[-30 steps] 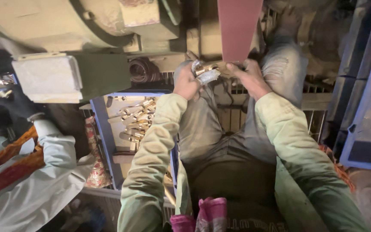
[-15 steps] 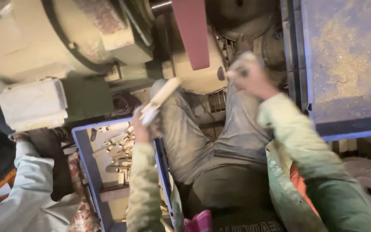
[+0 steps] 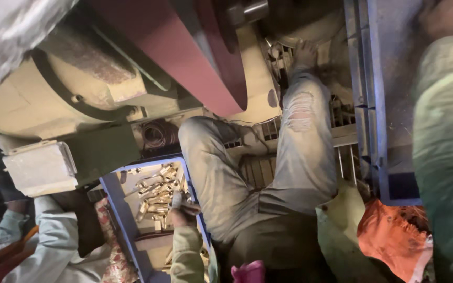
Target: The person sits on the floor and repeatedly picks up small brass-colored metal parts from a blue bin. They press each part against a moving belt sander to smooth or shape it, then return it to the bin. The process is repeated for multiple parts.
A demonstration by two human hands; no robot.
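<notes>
Head view, left hand [image 3: 183, 214] gripping metal piece [image 3: 176, 199] over blue crate [image 3: 119, 207], right hand [image 3: 449, 18] blurred (grip unclear)

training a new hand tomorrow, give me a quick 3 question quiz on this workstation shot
1. True or false: the left hand is at the blue tray of metal parts.
2. What colour is the wide belt on the machine? A green, B dark red, C yellow.
3. Where is the right hand: raised at the upper right, or resting on the knee?

Key: 1 true. 2 B. 3 raised at the upper right, blurred; whether it holds anything cannot be told.
</notes>
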